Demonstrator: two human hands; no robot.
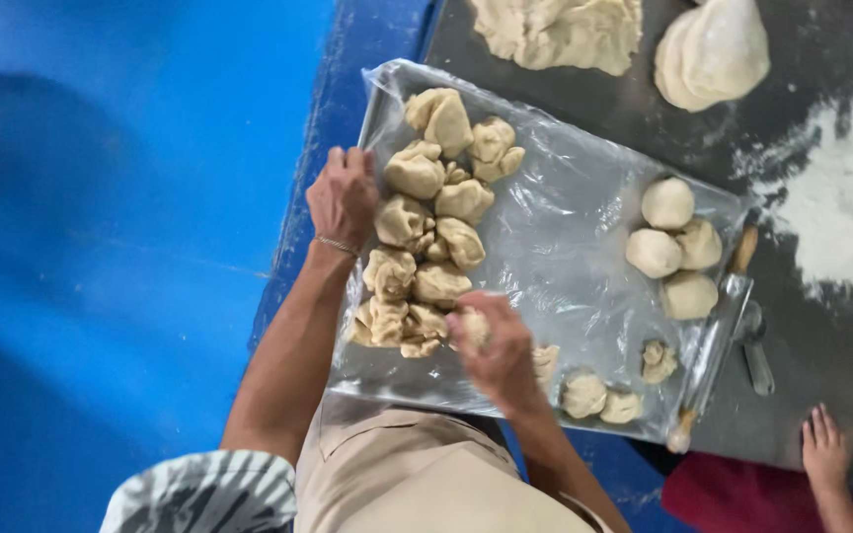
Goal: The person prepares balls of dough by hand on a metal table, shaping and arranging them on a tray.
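Observation:
A tray (584, 212) lined with clear plastic sits at the table's near edge. Several rough lumps of pale dough (426, 247) are heaped along its left side. My left hand (343, 197) rests on the tray's left rim beside the heap, fingers curled on the plastic. My right hand (496, 355) is closed around a small piece of dough (471, 326) just at the heap's near end. Several smooth rounded dough balls (673, 247) lie at the tray's right side, and a few rougher small pieces (599, 395) lie along its near edge.
The dark table (812, 326) carries a patch of white flour (846, 217), two large dough masses (713, 49) at the back, and a scraper with a wooden handle (742, 296). Another person's hand (826, 449) rests on the near right. The floor on the left is blue.

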